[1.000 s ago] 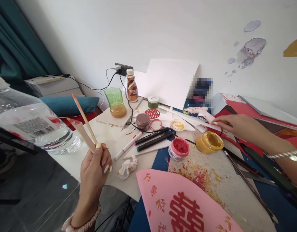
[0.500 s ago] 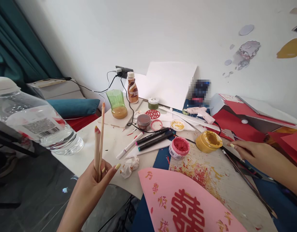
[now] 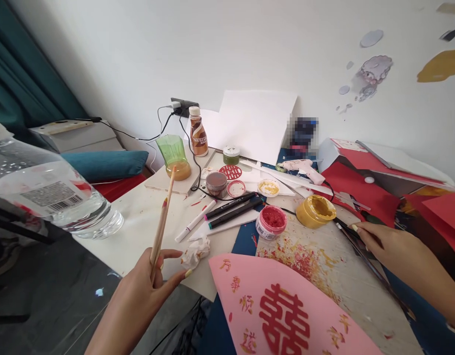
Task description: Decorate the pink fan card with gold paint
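My left hand (image 3: 146, 291) grips two slim wooden sticks (image 3: 159, 231) upright, one with an orange end and one with a red tip. Its thumb and forefinger reach apart around the near side of a crumpled white tissue (image 3: 196, 252); whether they touch it I cannot tell. At the right, my right hand (image 3: 393, 249) has its fingertips pinched over dark thin brushes or pens (image 3: 364, 256) beside the yellow paint jar (image 3: 316, 211); what they hold is hidden. A pink sheet (image 3: 245, 276) with red and gold characters lies between my hands, below a red paint jar (image 3: 271, 222).
A large water bottle (image 3: 53, 192) stands at the left. Behind are markers (image 3: 234, 212), a brown paint jar (image 3: 216, 184), a green cup (image 3: 173, 158), a coffee bottle (image 3: 198, 133) and a pink glue gun (image 3: 304, 170). Red paper (image 3: 360, 185) lies at the right, cables near the wall.
My left thumb and forefinger have spread toward the tissue, and the sticks lean further right. My right hand has come down slightly onto the dark thin items. The view has shifted a little.
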`<state>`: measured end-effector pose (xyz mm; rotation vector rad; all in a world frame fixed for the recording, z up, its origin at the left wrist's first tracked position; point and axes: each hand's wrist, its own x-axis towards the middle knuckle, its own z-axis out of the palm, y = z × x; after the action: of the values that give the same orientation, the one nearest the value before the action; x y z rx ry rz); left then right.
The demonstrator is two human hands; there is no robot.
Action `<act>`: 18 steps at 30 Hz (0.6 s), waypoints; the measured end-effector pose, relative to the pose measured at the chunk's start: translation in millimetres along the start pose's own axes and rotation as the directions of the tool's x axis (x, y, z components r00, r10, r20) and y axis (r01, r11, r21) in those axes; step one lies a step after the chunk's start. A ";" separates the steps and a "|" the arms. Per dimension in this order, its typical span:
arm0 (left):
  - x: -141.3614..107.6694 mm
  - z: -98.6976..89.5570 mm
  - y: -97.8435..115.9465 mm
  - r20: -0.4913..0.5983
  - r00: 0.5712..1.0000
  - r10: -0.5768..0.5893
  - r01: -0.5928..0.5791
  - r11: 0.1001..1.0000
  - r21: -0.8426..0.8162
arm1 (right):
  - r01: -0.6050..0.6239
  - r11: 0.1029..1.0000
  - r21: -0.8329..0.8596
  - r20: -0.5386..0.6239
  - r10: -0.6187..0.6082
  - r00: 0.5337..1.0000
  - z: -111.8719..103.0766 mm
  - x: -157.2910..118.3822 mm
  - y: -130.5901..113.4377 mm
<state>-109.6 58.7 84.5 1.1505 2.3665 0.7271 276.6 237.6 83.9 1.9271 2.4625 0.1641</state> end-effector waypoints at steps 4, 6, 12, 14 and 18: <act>-0.7 3.3 -4.3 0.008 1.000 0.024 -0.024 0.999 0.038 | -0.102 0.992 0.080 -0.004 0.103 0.995 8.7 -19.5 6.7; -1.1 5.0 -5.3 0.013 1.000 0.028 -0.028 0.998 0.053 | -0.132 0.986 0.102 -0.036 0.137 0.990 12.4 -26.2 7.7; 0.1 9.3 -6.7 -0.006 0.999 0.034 -0.034 0.997 0.068 | -0.177 0.970 0.169 -0.069 0.191 0.979 18.0 -30.9 10.6; 0.6 8.8 -6.2 -0.011 0.999 0.031 -0.030 0.997 0.064 | -0.185 0.967 0.174 -0.077 0.200 0.977 19.6 -30.5 12.5; -0.6 1.2 -2.5 -0.018 1.000 -0.004 0.005 0.996 0.089 | -0.210 0.955 0.208 -0.135 0.241 0.961 21.5 -30.4 14.1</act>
<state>-110.0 57.2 82.2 1.1791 2.4379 0.6385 299.2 213.1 62.0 2.3652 2.4235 0.0871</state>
